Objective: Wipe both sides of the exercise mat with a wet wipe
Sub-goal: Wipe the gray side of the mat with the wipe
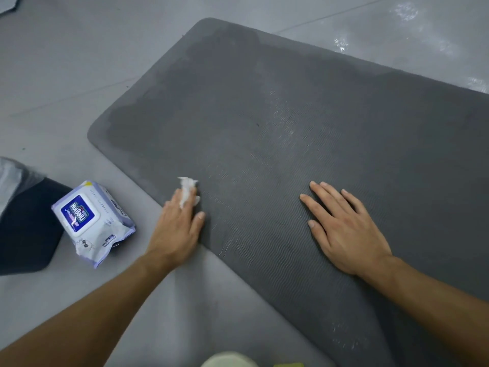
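Observation:
A dark grey exercise mat [291, 123] lies flat on the floor, ribbed side up, with darker damp patches near its far end. My left hand [177, 229] rests at the mat's near left edge, pressing a crumpled white wet wipe [188, 191] under its fingers. My right hand [344, 229] lies flat on the mat with fingers spread, holding nothing.
A white and blue pack of wet wipes [92, 221] lies on the grey floor [53, 88] left of the mat. A dark object [23, 229] sits at the left edge. Something pale [227, 360] shows at the bottom edge.

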`<action>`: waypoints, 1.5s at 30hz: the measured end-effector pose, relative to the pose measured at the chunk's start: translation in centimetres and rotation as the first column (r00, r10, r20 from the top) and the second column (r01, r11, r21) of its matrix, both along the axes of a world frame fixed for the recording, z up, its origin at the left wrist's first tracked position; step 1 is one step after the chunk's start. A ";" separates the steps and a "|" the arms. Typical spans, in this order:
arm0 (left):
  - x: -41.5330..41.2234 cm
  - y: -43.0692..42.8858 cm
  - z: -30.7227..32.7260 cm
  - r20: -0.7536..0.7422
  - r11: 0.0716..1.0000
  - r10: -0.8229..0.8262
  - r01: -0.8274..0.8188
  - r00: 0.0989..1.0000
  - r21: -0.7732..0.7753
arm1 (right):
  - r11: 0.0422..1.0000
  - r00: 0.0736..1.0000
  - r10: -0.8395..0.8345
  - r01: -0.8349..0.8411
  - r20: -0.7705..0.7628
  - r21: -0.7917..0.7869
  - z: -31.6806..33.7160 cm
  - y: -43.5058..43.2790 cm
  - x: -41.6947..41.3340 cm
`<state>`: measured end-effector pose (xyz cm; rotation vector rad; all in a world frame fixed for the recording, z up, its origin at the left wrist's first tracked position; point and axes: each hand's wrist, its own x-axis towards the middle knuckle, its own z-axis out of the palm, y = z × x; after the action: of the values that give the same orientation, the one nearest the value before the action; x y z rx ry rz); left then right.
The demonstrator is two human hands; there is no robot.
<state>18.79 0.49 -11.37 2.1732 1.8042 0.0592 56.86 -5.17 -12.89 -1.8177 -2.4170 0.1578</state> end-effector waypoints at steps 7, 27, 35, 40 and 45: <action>8.5 -8.3 1.9 0.072 0.799 -0.589 0.594 0.805 -0.099 | 1.000 1.000 -0.004 0.004 0.004 0.002 0.0 0.0 -0.1; 0.0 -1.2 0.3 -0.053 0.990 0.119 -0.123 0.991 -0.069 | 1.000 1.000 0.002 -0.002 -0.002 -0.029 0.1 0.0 0.0; 6.0 -8.6 1.5 -0.004 0.852 -0.518 0.516 0.855 -0.091 | 0.999 1.000 -0.001 0.000 -0.009 -0.052 0.3 0.0 0.0; 8.8 -7.7 1.8 -0.120 0.662 -0.749 0.747 0.652 -0.071 | 0.998 1.000 -0.001 0.000 -0.003 -0.068 0.4 0.2 0.1; 8.6 -3.1 1.2 -0.103 0.700 -0.713 0.714 0.694 -0.036 | 0.995 1.000 0.010 -0.012 -0.019 -0.096 0.4 0.5 0.4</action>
<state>27.44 -2.57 -10.17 2.7678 0.8624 -0.2379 57.27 -4.67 -12.49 -1.8334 -2.4477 0.2957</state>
